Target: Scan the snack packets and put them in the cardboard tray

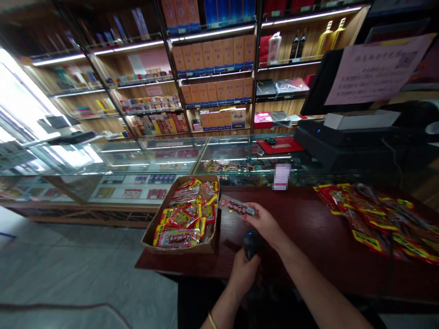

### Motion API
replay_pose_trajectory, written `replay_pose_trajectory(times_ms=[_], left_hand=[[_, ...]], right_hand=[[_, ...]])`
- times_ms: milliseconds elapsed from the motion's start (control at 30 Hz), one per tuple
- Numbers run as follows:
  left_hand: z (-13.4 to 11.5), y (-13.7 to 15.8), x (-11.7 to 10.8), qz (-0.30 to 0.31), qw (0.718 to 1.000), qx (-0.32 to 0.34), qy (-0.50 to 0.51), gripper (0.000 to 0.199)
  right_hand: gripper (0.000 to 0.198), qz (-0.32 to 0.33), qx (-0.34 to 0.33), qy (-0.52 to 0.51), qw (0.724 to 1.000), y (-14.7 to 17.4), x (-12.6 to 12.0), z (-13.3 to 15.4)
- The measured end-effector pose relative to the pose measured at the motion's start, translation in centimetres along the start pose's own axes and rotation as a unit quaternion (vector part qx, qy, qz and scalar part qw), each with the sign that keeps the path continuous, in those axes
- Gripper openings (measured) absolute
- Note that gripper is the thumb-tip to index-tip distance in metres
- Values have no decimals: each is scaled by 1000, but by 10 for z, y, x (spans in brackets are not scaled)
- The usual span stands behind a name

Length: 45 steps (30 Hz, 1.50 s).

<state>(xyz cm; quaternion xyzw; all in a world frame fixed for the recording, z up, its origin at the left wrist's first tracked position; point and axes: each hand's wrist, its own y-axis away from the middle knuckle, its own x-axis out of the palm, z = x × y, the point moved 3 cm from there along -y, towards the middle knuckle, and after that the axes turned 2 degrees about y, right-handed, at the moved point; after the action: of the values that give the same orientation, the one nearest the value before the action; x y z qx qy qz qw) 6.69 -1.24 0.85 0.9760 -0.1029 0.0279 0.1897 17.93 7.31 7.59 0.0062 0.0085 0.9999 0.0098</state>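
Note:
My left hand (pixel 244 273) is wrapped around the handle of a dark handheld barcode scanner (pixel 253 241), low at the table's front edge. Just above and beyond it, my right hand (pixel 265 221) pinches one end of a clear snack packet (pixel 238 207) with dark contents. The packet's far end points left, close to the rim of a cardboard box (pixel 216 233). Inside that box lie several snack packets (pixel 185 214) in red, yellow and clear wrapping. Over on the right side of the table is a loose pile of similar snack packets (pixel 373 214).
The dark red wooden table (pixel 291 219) meets a glass display counter (pixel 164 153). A blurred-out card (pixel 281 177) stands at their join. A mouse (pixel 270 140) rests on a red mat (pixel 283 145). Behind it is a monitor (pixel 320 84) with a pink paper sheet (pixel 373 73). Stocked shelves line the wall.

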Motion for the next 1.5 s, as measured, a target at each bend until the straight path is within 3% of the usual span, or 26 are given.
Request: replay_pose_trajectory(times_ms=[100,167,267,333,400,467,600,667,733,967,1133,1233,1367,1500], left_hand=[[-2,2,0,2,1000,8,15,21],[-2,2,-2,4,999,23,34,25],[-2,-1,-6,11,998,45,47,29],[-1,-3,-7,2,999,42,31,30],[1,-4,-8,-15,999,35,9,32],[2,-4,-6,-20,999,32,-8,34],[3,-5,-1,-17,999,37,-24,36],[5,-7,0,-22,998,39,-34,37],[9,-10,0,-29,998,35,-38,37],[13,-10,-2,-33,998,32,-40,32],[7,-8,-1,-31,998,23,-45,43],[3,-8,-1,-40,998,17,-35,49],[-1,-4,1,-41,998,20,-33,46],[-2,-2,1,-33,998,30,-44,38]], right_hand=[[41,84,-25,34,996,-21,80,19],[44,111,-38,50,992,-27,117,26],[53,121,-86,111,983,-32,128,32],[46,63,-128,221,965,-34,98,32],[37,-39,-125,336,933,-35,39,28],[43,-137,-73,392,907,-34,-36,20],[63,-297,71,477,824,-21,-176,-4],[65,-315,118,503,796,-11,-215,-20],[66,-308,137,524,783,1,-231,-39],[72,-248,112,654,706,34,-217,-94],[76,-290,159,681,653,17,-243,-79],[85,-282,177,691,642,4,-245,-68],[91,-259,116,719,635,20,-199,-72],[81,-249,19,731,635,73,-135,-81]])
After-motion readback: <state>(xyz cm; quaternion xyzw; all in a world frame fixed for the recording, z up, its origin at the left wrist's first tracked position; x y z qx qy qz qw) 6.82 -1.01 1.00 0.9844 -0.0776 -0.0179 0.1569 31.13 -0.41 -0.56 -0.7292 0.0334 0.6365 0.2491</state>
